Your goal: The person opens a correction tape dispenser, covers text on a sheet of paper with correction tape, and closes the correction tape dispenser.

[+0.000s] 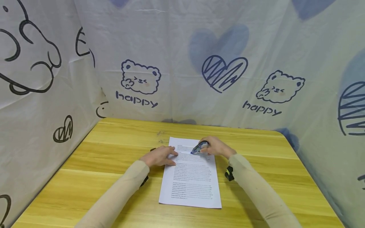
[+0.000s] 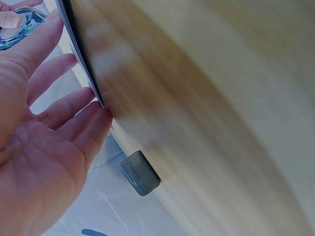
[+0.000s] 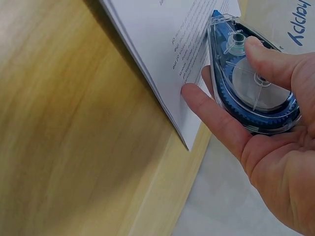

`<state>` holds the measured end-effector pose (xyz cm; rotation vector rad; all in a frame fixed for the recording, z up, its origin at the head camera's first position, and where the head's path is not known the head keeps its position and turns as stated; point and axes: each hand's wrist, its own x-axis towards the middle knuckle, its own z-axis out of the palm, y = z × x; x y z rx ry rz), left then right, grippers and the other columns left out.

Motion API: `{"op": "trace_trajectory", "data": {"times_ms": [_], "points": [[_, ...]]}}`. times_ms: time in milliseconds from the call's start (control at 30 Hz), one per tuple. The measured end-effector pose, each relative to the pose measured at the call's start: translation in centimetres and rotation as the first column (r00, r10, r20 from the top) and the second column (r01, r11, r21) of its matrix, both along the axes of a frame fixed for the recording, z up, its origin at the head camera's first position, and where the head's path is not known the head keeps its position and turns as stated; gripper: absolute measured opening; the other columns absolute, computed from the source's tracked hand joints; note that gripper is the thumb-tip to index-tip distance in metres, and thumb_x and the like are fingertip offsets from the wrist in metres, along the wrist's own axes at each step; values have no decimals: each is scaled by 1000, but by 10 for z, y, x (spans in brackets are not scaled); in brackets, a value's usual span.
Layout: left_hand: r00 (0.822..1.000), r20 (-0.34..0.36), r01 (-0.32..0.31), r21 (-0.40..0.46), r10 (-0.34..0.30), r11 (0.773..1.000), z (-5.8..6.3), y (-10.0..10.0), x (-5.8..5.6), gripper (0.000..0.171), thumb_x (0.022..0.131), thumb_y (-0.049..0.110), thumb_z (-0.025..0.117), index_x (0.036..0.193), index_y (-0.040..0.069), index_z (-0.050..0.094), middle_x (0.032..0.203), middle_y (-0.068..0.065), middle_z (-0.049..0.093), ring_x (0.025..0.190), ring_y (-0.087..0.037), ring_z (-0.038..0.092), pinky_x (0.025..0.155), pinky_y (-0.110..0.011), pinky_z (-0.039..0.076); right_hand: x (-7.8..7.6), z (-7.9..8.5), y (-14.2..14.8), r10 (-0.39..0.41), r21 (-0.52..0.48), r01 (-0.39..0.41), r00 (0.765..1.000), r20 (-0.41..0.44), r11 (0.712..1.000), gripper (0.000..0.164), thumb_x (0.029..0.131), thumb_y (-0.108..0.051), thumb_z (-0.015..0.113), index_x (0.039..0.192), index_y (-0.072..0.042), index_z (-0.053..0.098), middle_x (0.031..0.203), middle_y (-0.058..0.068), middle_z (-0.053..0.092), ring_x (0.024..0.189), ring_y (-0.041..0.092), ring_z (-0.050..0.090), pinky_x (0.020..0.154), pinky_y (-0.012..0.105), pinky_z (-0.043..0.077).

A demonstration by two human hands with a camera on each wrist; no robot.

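A stack of white printed sheets (image 1: 190, 177) lies upright on the table before me. My right hand (image 1: 217, 147) grips a clear and blue correction tape dispenser (image 3: 256, 81), thumb on one side of its case. The dispenser's blue tip (image 3: 215, 14) is right at the printed lines in the upper part of the page. My left hand (image 1: 159, 156) rests on the sheets' left edge with fingers spread, holding nothing. In the left wrist view, its fingertips (image 2: 101, 115) line the stack's edge. Beyond them lies a small dark translucent cap (image 2: 140, 173).
The wooden table (image 1: 114, 152) has rounded far corners. White cloth (image 1: 176, 85) printed with bears and hearts hangs behind it and along both sides. A dark band with a device (image 1: 229, 173) sits at my right wrist.
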<state>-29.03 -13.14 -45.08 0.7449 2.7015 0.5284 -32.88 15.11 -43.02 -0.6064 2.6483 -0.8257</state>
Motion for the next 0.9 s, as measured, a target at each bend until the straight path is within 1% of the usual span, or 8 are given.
{"op": "trace_trajectory", "data": {"times_ms": [133, 333, 567, 733, 900], "points": [[1000, -3, 1, -8, -1, 1000, -1, 1, 0, 48, 89, 33, 72, 134, 17, 62, 156, -9, 39, 144, -31, 37, 117, -46, 33, 0, 1, 2, 5, 2, -5, 1000, -5, 1000, 38, 91, -18, 71, 127, -8, 63, 113, 12, 67, 72, 18, 65, 63, 28, 54], [1000, -6, -9, -12, 9, 1000, -2, 1, -1, 48, 89, 33, 72, 133, 18, 63, 155, -9, 40, 144, -31, 37, 117, -47, 32, 0, 0, 4, -10, 4, 10, 1000, 2, 1000, 40, 91, -18, 71, 129, -7, 62, 114, 12, 67, 76, 19, 66, 63, 28, 55], [1000, 10, -6, -8, 6, 1000, -1, 1, 0, 48, 89, 33, 72, 134, 17, 62, 156, -10, 39, 144, -32, 36, 117, -48, 32, 1, -1, 7, -6, -3, 6, 1000, 4, 1000, 36, 91, -18, 71, 125, -8, 64, 110, 11, 67, 74, 19, 65, 63, 28, 55], [1000, 2, -13, -8, 13, 1000, -1, 0, 0, 48, 89, 33, 73, 134, 18, 62, 156, -9, 39, 144, -31, 36, 117, -47, 32, 1, -1, 10, -1, -23, 1, 1000, 4, 1000, 35, 91, -15, 71, 124, -7, 64, 109, 12, 68, 74, 21, 65, 61, 28, 55], [1000, 2, -10, -9, 10, 1000, 0, 0, 1, 48, 89, 32, 73, 133, 18, 63, 155, -9, 40, 144, -31, 36, 117, -47, 32, 2, -1, 11, -5, -13, 5, 1000, 1, 1000, 34, 90, -16, 71, 123, -8, 65, 108, 11, 68, 75, 19, 65, 62, 28, 55]]}}
